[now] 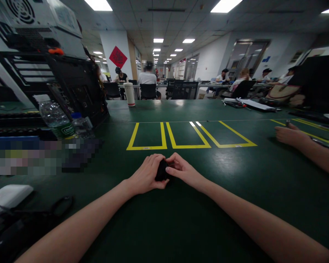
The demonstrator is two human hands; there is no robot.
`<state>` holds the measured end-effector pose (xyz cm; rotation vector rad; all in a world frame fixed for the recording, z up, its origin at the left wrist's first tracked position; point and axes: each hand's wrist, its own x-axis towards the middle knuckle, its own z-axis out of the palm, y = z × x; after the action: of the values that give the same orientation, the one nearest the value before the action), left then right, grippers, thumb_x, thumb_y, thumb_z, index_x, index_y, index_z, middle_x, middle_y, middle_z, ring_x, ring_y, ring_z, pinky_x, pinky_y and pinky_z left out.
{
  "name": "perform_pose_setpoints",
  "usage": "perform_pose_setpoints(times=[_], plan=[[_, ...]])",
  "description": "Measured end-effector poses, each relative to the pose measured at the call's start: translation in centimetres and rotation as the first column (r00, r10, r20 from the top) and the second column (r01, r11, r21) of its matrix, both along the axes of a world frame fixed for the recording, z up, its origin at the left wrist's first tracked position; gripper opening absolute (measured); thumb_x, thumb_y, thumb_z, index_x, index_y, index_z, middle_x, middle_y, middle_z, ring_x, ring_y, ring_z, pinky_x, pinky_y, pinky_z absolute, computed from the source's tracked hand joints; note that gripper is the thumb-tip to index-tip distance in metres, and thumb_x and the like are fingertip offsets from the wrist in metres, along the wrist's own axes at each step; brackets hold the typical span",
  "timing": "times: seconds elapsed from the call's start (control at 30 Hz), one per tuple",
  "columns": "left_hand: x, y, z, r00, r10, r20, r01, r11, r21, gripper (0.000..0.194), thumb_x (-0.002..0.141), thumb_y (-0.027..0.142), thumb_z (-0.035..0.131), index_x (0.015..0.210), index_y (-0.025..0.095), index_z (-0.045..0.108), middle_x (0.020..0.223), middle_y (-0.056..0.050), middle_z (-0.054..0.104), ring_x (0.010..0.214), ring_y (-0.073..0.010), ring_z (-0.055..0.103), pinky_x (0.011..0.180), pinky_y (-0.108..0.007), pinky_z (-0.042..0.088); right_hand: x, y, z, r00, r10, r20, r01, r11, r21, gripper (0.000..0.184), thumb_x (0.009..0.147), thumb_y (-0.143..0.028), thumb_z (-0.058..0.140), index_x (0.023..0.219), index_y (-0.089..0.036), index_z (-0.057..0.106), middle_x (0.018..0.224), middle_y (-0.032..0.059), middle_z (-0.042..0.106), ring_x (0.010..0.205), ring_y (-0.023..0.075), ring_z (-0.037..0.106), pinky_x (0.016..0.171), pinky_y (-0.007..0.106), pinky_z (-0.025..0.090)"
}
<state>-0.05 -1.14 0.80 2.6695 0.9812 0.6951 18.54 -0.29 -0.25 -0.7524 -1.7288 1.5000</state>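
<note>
Both my hands rest together on the green table (pixel 181 219), just in front of the yellow taped boxes (pixel 186 136). My left hand (pixel 146 175) curls its fingers round a small black object (pixel 161 170). My right hand (pixel 181 170) pinches the same black object from the other side, thumb and fingers closed on it. What the object is I cannot make out; most of it is hidden between the fingers.
A co-worker's hand (pixel 289 134) lies on the table at the right. Plastic water bottles (pixel 55 117) and a black rack (pixel 71 87) stand at left, a white cup (pixel 129 94) farther back. White cloth (pixel 8 195) and black cables (pixel 60 206) lie near left. Seated people work behind.
</note>
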Motion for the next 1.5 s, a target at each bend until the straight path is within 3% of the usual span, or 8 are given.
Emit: perform_pose_setpoints(times=[0.17, 0.4, 0.57, 0.7, 0.97, 1.1, 1.27, 1.5], plan=[[0.1, 0.2, -0.6, 0.999, 0.012, 0.035, -0.013, 0.999, 0.047, 0.061, 0.067, 0.028, 0.064, 0.116, 0.015, 0.030, 0.111, -0.011, 0.043, 0.101, -0.0246, 0.044, 0.087, -0.040, 0.039, -0.2, 0.3, -0.5, 0.998, -0.053, 0.023, 0.053, 0.999, -0.008, 0.021, 0.077, -0.027, 0.057, 0.094, -0.020, 0.047, 0.095, 0.0014, 0.052, 0.092, 0.0152, 0.052, 0.084, 0.035, 0.042], [0.1, 0.1, -0.4, 0.999, 0.011, 0.030, -0.012, 0.999, 0.032, 0.060, 0.068, 0.027, 0.063, 0.116, 0.015, 0.031, 0.111, -0.011, 0.043, 0.100, -0.0248, 0.045, 0.086, -0.040, 0.039, 0.2, 0.0, 0.1, 0.998, 0.055, -0.019, -0.055, 0.998, -0.025, 0.028, 0.071, -0.020, 0.064, 0.092, -0.021, 0.045, 0.099, 0.0009, 0.050, 0.098, 0.0168, 0.051, 0.085, 0.035, 0.043], [0.1, 0.0, 0.4, 1.000, 0.004, 0.003, -0.004, 1.000, -0.004, 0.057, 0.070, 0.029, 0.062, 0.116, 0.015, 0.031, 0.112, -0.011, 0.043, 0.101, -0.0245, 0.045, 0.087, -0.040, 0.040, -0.1, -0.1, -0.1, 0.999, -0.033, 0.013, 0.033, 0.999, 0.006, 0.014, 0.079, -0.028, 0.054, 0.089, -0.020, 0.047, 0.091, -0.0001, 0.051, 0.088, 0.0145, 0.053, 0.079, 0.033, 0.045], [0.1, -0.1, 0.5, 1.000, -0.001, 0.004, 0.001, 1.000, -0.010, 0.058, 0.071, 0.029, 0.062, 0.117, 0.016, 0.030, 0.112, -0.011, 0.043, 0.101, -0.0246, 0.045, 0.086, -0.040, 0.040, -0.3, 0.0, -0.4, 0.995, -0.084, 0.052, 0.085, 0.996, -0.011, 0.020, 0.078, -0.029, 0.054, 0.095, -0.021, 0.046, 0.096, 0.0013, 0.052, 0.092, 0.0158, 0.052, 0.082, 0.034, 0.043], [0.1, 0.2, -0.2, 0.999, 0.018, 0.026, -0.019, 1.000, 0.012, 0.059, 0.068, 0.027, 0.064, 0.116, 0.015, 0.031, 0.110, -0.011, 0.043, 0.099, -0.0243, 0.045, 0.085, -0.039, 0.040, 0.3, -0.1, 0.3, 0.998, 0.061, -0.001, -0.061, 0.998, -0.024, 0.027, 0.072, -0.020, 0.063, 0.092, -0.020, 0.044, 0.097, 0.0006, 0.050, 0.097, 0.0162, 0.052, 0.085, 0.035, 0.043], [0.1, 0.2, -0.3, 1.000, 0.013, 0.026, -0.014, 1.000, 0.014, 0.058, 0.069, 0.028, 0.063, 0.116, 0.015, 0.031, 0.111, -0.010, 0.043, 0.100, -0.0240, 0.044, 0.086, -0.039, 0.039, -0.1, -0.1, 0.0, 1.000, -0.016, 0.006, 0.015, 1.000, 0.014, 0.017, 0.077, -0.028, 0.056, 0.089, -0.020, 0.046, 0.092, -0.0001, 0.051, 0.089, 0.0145, 0.053, 0.081, 0.034, 0.044], [0.1, 0.2, -0.2, 0.999, 0.020, 0.028, -0.020, 1.000, 0.006, 0.058, 0.069, 0.028, 0.062, 0.116, 0.016, 0.030, 0.110, -0.010, 0.043, 0.098, -0.0242, 0.045, 0.085, -0.040, 0.040, -0.3, 0.0, -0.3, 0.993, -0.095, 0.072, 0.093, 0.995, 0.028, 0.025, 0.076, -0.030, 0.057, 0.096, -0.021, 0.045, 0.097, 0.0022, 0.050, 0.092, 0.0162, 0.052, 0.084, 0.037, 0.042], [0.0, 0.0, 0.2, 1.000, 0.023, 0.015, -0.022, 0.999, -0.029, 0.057, 0.069, 0.028, 0.062, 0.116, 0.017, 0.031, 0.111, -0.011, 0.043, 0.099, -0.0248, 0.047, 0.084, -0.040, 0.041, 0.1, 0.0, 0.0, 0.999, 0.042, 0.003, -0.042, 0.999, -0.013, 0.030, 0.071, -0.022, 0.064, 0.093, -0.020, 0.044, 0.099, 0.0009, 0.050, 0.099, 0.0174, 0.051, 0.084, 0.036, 0.044]])
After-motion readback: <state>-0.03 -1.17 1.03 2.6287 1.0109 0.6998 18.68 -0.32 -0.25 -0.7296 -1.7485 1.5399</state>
